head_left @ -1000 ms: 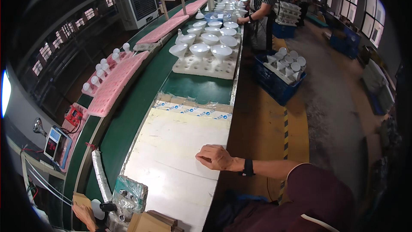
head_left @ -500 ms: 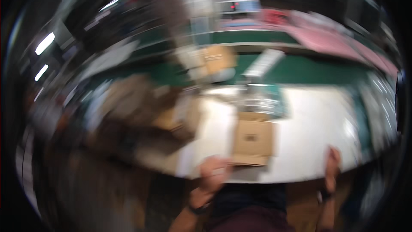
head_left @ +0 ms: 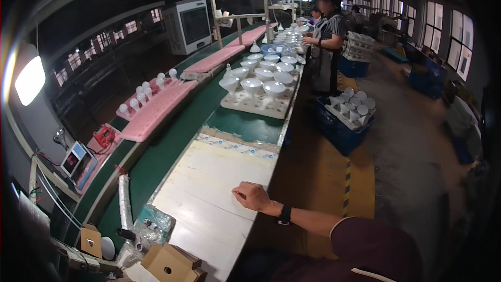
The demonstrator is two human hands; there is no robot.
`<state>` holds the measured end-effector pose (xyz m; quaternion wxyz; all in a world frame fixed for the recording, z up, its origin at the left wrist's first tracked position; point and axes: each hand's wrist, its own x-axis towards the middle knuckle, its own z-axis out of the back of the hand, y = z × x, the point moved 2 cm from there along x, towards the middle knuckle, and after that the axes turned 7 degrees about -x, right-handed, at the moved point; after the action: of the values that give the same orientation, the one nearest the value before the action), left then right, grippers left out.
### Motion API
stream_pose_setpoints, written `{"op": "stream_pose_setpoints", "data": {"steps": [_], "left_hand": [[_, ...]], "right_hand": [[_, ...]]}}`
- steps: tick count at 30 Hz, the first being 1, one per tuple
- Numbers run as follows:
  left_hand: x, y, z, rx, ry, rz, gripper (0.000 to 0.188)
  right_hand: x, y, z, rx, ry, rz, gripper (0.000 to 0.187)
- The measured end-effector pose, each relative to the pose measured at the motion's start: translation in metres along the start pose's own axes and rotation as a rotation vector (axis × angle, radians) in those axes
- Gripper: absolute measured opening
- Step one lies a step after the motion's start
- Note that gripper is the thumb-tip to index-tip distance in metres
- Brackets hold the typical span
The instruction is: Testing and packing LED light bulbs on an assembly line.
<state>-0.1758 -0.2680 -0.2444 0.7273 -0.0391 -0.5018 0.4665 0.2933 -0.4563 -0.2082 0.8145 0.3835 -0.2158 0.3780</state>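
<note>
My right hand (head_left: 251,196) is over the near right part of a white board (head_left: 209,177), its fingers curled into a loose fist. Nothing shows between them, and a dark watch is on that wrist. My left hand is out of view. Toward the lower left, at the board's near end, lies a brown cardboard box (head_left: 169,267) with a small round hole. Beside it are crumpled clear plastic (head_left: 147,230) and a long silvery wrapped tube (head_left: 124,201).
White lamp shades (head_left: 263,74) stand on a foam tray on the green conveyor (head_left: 245,122). Bulbs (head_left: 140,94) stand by pink foam (head_left: 159,109) on the left. A blue crate (head_left: 344,125) holds more shades on the floor. A co-worker (head_left: 327,42) stands beyond, at the line's right side.
The view has swung far to the right, along the line. My left hand has gone out of view. The cardboard box now sits at the lower left edge instead of the middle.
</note>
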Motion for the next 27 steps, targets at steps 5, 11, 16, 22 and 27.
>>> {"op": "stream_pose_setpoints", "data": {"steps": [5, 11, 16, 22, 27], "left_hand": [[0.015, -0.023, 0.001, 0.034, -0.116, -0.121, 0.033], [0.01, -0.022, 0.001, 0.061, 0.044, -0.033, 0.044], [0.012, -0.015, 0.001, 0.128, 0.0, -0.054, 0.042], [0.014, -0.016, 0.002, 0.122, 0.02, -0.055, 0.036], [0.015, -0.019, 0.004, 0.092, 0.039, -0.02, 0.036]], "right_hand": [[0.005, 0.003, -0.004, 0.029, -0.056, -0.068, 0.009], [0.0, -0.006, -0.012, 0.025, -0.029, -0.061, 0.007], [0.005, 0.0, -0.01, -0.032, -0.05, -0.048, 0.007], [0.002, 0.005, -0.008, -0.025, -0.029, -0.067, 0.006], [0.003, 0.005, -0.008, -0.039, -0.072, -0.002, 0.006]]}}
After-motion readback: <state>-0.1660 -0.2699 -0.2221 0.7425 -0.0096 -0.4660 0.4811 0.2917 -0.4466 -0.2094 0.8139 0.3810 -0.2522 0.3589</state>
